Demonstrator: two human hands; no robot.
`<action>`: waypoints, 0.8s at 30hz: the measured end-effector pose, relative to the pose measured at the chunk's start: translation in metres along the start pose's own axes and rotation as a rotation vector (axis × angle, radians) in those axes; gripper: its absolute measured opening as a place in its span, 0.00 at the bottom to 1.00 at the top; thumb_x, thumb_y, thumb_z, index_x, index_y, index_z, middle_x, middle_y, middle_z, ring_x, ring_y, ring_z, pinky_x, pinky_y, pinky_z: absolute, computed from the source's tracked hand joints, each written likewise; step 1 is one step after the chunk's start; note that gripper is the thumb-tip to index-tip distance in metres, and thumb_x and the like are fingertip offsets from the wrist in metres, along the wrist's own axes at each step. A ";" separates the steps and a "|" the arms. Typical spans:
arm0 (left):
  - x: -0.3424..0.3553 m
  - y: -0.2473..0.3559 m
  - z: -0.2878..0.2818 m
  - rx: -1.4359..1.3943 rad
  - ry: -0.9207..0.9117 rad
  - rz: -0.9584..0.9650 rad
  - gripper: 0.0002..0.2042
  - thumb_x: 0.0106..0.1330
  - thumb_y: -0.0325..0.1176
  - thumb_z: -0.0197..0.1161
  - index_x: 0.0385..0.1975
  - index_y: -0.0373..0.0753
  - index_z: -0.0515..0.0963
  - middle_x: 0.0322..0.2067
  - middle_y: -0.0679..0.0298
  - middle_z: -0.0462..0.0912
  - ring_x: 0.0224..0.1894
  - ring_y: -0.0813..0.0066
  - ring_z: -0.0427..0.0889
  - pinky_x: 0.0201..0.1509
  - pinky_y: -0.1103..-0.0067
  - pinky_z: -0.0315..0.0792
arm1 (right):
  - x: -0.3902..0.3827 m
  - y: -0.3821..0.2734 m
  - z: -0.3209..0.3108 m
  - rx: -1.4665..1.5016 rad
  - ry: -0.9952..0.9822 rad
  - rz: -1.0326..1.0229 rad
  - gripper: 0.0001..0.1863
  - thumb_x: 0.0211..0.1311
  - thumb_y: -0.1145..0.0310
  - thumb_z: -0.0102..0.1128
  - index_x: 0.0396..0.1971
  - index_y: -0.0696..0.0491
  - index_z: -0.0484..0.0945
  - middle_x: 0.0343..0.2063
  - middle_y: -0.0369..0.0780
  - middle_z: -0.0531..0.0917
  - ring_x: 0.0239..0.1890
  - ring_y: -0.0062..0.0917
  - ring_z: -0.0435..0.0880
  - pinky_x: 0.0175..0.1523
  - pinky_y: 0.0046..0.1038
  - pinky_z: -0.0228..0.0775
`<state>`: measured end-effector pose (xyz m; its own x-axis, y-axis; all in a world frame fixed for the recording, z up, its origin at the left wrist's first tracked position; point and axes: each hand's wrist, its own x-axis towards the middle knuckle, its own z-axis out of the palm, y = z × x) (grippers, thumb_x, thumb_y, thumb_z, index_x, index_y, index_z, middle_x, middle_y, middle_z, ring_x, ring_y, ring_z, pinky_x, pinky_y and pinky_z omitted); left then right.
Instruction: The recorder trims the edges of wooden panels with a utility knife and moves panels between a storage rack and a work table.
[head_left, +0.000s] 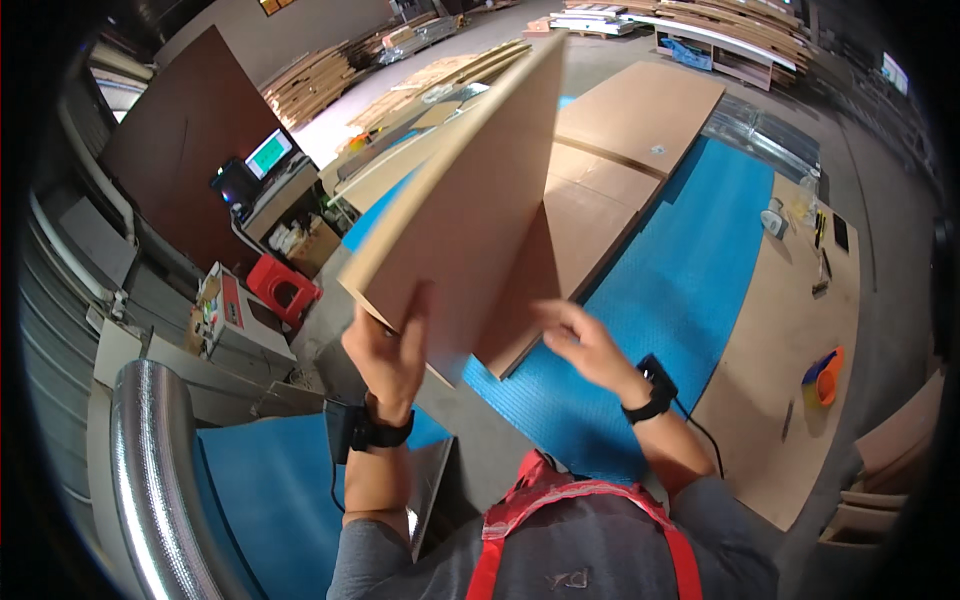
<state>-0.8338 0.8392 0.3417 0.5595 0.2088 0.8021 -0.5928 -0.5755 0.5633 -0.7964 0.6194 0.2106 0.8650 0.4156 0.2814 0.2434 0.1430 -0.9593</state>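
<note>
A wood-coloured panel point(470, 205) stands tilted up on edge in front of me, its far end rising high. My left hand point(388, 360) grips its near lower corner, with the thumb on the face toward me and the other fingers partly hidden behind. Just right of the panel is my right hand point(585, 345), its fingers apart and slightly blurred, holding nothing. Below and beyond the raised panel, flat boards point(595, 215) of the same colour lie in a row on blue padded sheeting point(690, 270). Each wrist wears a black strap with a small device and cable.
At right, a long board point(770, 370) carries a tape dispenser point(773, 220), an orange and blue roll-shaped item point(824, 378) and small tools. At left are a shiny foil roll point(155, 470), a red stool point(283, 290) and a desk monitor point(268, 155). Stacked planks point(320, 85) lie behind.
</note>
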 end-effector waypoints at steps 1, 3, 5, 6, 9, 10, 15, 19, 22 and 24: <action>0.010 -0.001 0.003 -0.035 0.036 -0.039 0.13 0.60 0.26 0.68 0.42 0.29 0.75 0.33 0.61 0.84 0.34 0.80 0.80 0.40 0.81 0.74 | -0.006 0.017 0.003 -0.051 0.007 0.012 0.25 0.67 0.69 0.56 0.62 0.57 0.65 0.56 0.42 0.75 0.58 0.26 0.73 0.61 0.28 0.66; 0.027 -0.007 0.002 -0.131 0.089 -0.079 0.11 0.63 0.26 0.66 0.42 0.29 0.74 0.36 0.64 0.81 0.37 0.81 0.77 0.43 0.83 0.72 | -0.021 0.051 0.009 -0.092 0.025 0.016 0.25 0.67 0.68 0.56 0.62 0.57 0.65 0.58 0.44 0.74 0.61 0.30 0.72 0.63 0.31 0.65; 0.033 -0.016 -0.001 -0.177 0.155 -0.172 0.11 0.64 0.26 0.64 0.43 0.32 0.74 0.37 0.66 0.80 0.37 0.83 0.77 0.42 0.85 0.70 | -0.031 0.089 0.011 -0.200 0.158 0.206 0.28 0.68 0.63 0.56 0.62 0.60 0.63 0.60 0.50 0.70 0.65 0.38 0.68 0.65 0.36 0.63; 0.034 -0.017 -0.005 -0.226 0.191 -0.210 0.11 0.64 0.27 0.64 0.44 0.33 0.75 0.38 0.67 0.80 0.36 0.84 0.76 0.41 0.86 0.70 | -0.035 0.105 0.012 -0.189 0.167 0.198 0.28 0.68 0.63 0.56 0.62 0.60 0.63 0.60 0.50 0.70 0.65 0.38 0.68 0.65 0.36 0.63; 0.021 -0.030 -0.020 -0.240 0.296 -0.285 0.12 0.67 0.30 0.61 0.46 0.31 0.74 0.40 0.64 0.80 0.39 0.80 0.79 0.45 0.82 0.72 | -0.042 0.136 0.016 -0.166 0.372 0.373 0.37 0.65 0.54 0.58 0.61 0.68 0.57 0.57 0.59 0.70 0.61 0.45 0.71 0.64 0.39 0.63; 0.013 -0.038 -0.026 -0.276 0.346 -0.310 0.13 0.67 0.30 0.61 0.48 0.31 0.73 0.41 0.63 0.80 0.40 0.78 0.80 0.46 0.81 0.73 | -0.043 0.142 0.018 -0.161 0.370 0.373 0.37 0.65 0.54 0.58 0.61 0.68 0.57 0.57 0.59 0.70 0.61 0.45 0.71 0.64 0.39 0.63; -0.058 -0.101 -0.080 -0.281 0.409 -0.586 0.12 0.68 0.33 0.61 0.46 0.35 0.74 0.37 0.65 0.81 0.33 0.80 0.79 0.34 0.83 0.73 | -0.045 0.146 0.012 0.093 0.481 0.448 0.35 0.65 0.53 0.59 0.59 0.67 0.61 0.53 0.49 0.76 0.54 0.30 0.76 0.59 0.30 0.67; -0.113 -0.124 -0.092 -0.374 0.504 -0.897 0.12 0.68 0.36 0.60 0.46 0.38 0.73 0.33 0.67 0.80 0.27 0.82 0.77 0.23 0.84 0.69 | -0.050 0.145 -0.005 0.306 0.335 0.496 0.30 0.65 0.52 0.59 0.50 0.66 0.70 0.44 0.42 0.80 0.47 0.22 0.77 0.54 0.25 0.69; -0.172 -0.163 -0.115 -0.551 0.390 -1.052 0.17 0.69 0.39 0.58 0.53 0.38 0.71 0.43 0.62 0.80 0.37 0.74 0.83 0.34 0.79 0.79 | -0.055 0.155 -0.006 0.201 0.435 0.472 0.25 0.66 0.51 0.57 0.42 0.63 0.74 0.39 0.38 0.80 0.42 0.19 0.76 0.48 0.25 0.69; -0.200 -0.172 -0.108 -0.587 0.456 -1.149 0.18 0.70 0.40 0.57 0.54 0.38 0.71 0.43 0.62 0.80 0.40 0.74 0.83 0.37 0.77 0.80 | -0.055 0.150 -0.008 -0.013 0.465 0.559 0.24 0.67 0.52 0.53 0.39 0.63 0.75 0.36 0.38 0.80 0.39 0.20 0.75 0.44 0.27 0.69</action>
<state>-0.9064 0.9821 0.1057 0.7274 0.6425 -0.2411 -0.1483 0.4902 0.8589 -0.8044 0.6109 0.0513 0.9581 -0.0018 -0.2866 -0.2866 0.0090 -0.9580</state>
